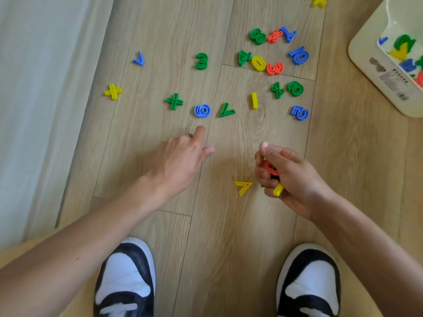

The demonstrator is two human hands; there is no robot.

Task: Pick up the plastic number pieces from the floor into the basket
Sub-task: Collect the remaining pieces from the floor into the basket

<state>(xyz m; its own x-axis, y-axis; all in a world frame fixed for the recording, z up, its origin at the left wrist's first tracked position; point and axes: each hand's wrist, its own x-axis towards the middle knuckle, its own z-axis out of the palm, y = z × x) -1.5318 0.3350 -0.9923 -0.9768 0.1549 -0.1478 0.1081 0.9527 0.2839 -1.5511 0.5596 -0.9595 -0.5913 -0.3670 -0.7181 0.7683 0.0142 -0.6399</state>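
Pieces of hard, glossy plastic, the number pieces (258, 63), lie scattered over the pale wood-grain floor (229, 225) in blue, green, yellow and orange, each one a hollow, ribbed outline with raised walls. Our left hand (180, 156) reaches forward holding nothing, its fingers (201, 132) loose and the forefinger tip just short of the blue 6 (202, 110). Our right hand (289, 177) is curled tight round a small clutch: an orange piece (270, 168) shows under the thumb and a yellow bar (278, 189) pokes out below. The cream plastic basket (364, 58), smooth-walled with rounded corners, sits well apart to the right with several pieces already inside. We judge the step in hand to be picking up the 6. These shapes sit flat and slick on the boards, so we do best to pinch across the raised walls or hook a fingertip into the loop, not press down on top. The yellow 7 (243, 186) lies just beside our full right hand, and since that hand looks near its limit, we should empty it into the basket before loading more.
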